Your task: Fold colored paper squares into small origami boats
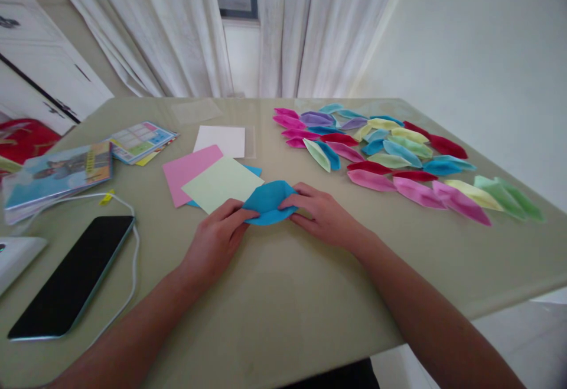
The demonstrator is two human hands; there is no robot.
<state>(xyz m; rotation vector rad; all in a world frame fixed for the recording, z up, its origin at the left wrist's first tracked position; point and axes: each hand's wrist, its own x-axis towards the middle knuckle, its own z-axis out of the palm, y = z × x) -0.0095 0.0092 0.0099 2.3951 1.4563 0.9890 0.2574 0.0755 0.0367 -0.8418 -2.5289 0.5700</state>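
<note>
A blue folded paper boat is held a little above the table between both my hands. My left hand pinches its left end with thumb and fingers. At the right end, my right hand grips it, the thumb lying on the paper's upper face. Just behind my left hand lie a pale green paper sheet, a pink sheet and a blue sheet mostly hidden under them. Off to the right, several folded paper boats in pink, red, blue, yellow, green and purple spread over the table.
White paper lies behind the coloured sheets. On the left are a black-screened phone, a white cable, a booklet and printed cards. Curtains and a wall stand beyond the table.
</note>
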